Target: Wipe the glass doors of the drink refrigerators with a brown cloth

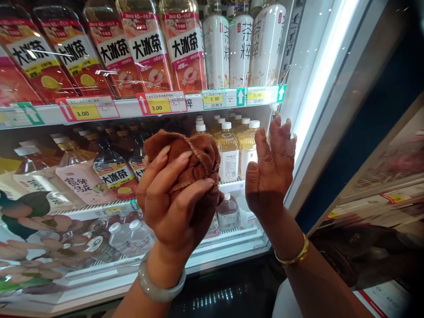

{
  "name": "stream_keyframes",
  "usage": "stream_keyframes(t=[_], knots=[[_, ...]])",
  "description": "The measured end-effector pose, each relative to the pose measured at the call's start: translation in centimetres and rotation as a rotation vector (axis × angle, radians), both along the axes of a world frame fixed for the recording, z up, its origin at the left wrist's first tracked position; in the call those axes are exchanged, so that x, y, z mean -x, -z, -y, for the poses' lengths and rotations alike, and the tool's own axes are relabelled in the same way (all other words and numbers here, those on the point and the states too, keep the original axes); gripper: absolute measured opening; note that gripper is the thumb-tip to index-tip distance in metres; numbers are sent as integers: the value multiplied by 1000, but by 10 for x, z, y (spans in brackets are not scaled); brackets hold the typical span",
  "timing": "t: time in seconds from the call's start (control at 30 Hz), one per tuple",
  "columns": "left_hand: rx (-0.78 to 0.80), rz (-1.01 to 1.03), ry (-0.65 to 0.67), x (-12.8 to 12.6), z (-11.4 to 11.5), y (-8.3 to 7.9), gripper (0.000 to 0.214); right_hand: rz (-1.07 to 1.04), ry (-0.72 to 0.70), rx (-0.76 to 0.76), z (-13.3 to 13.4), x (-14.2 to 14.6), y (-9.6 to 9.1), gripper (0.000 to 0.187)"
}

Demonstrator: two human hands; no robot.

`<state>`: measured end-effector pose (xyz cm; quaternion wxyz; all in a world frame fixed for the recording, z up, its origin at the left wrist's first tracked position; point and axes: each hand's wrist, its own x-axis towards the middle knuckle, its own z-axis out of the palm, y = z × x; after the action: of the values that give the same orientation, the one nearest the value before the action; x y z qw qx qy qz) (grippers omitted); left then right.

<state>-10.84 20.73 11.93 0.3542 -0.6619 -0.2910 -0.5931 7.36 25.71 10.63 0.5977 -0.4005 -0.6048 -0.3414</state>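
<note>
A crumpled brown cloth is bunched in my left hand, the fingers wrapped round it and the thumb along its side. That hand is raised in the middle of the view, before the shelves of a drinks cooler; a pale bangle sits on the wrist. To its right, my right hand is raised with nothing in it, fingers extended upward and slightly bent. A gold bracelet circles that wrist. Whether either hand touches the cooler's glass I cannot tell.
Tea bottles line the upper shelf behind price tags. More bottles stand on the shelves below. A bright light strip and a dark frame bound the cooler on the right. Reflections cover the lower left.
</note>
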Motion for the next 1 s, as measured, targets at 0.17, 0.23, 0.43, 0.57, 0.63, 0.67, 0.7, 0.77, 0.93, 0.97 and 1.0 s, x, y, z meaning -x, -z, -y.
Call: stream_keyframes(t=[0.17, 0.23, 0.43, 0.57, 0.63, 0.67, 0.7, 0.77, 0.93, 0.97, 1.0], knots=[[-7, -116, 77, -20, -6, 22, 22, -10, -20, -51, -4, -1, 0, 57], [40, -137, 138, -32, -7, 33, 19, -15, -39, -81, -6, -1, 1, 56], [68, -162, 167, -21, -1, 21, 19, -8, -54, -47, -4, -2, 2, 57], [30, 35, 45, -6, 5, 4, 23, 10, -36, -32, -4, -3, 3, 57], [36, 32, 32, -9, 5, 6, 22, 24, -47, -53, -6, -4, 4, 58], [44, -8, 48, -13, 4, 9, 21, 25, -50, -52, -7, -4, 4, 58], [51, -55, 73, -17, 3, 13, 20, 18, -48, -48, -7, -4, 4, 58], [63, -148, 123, -24, 1, 20, 20, -3, -42, -37, -7, -4, 4, 57], [79, -94, 103, -14, 3, 11, 24, -1, -48, -26, -2, -1, 1, 58], [61, -52, 81, -10, 4, 6, 26, -1, -42, -16, -1, -1, 1, 58], [42, -6, 55, -7, 4, 3, 27, -1, -35, -10, 0, -1, 1, 58]])
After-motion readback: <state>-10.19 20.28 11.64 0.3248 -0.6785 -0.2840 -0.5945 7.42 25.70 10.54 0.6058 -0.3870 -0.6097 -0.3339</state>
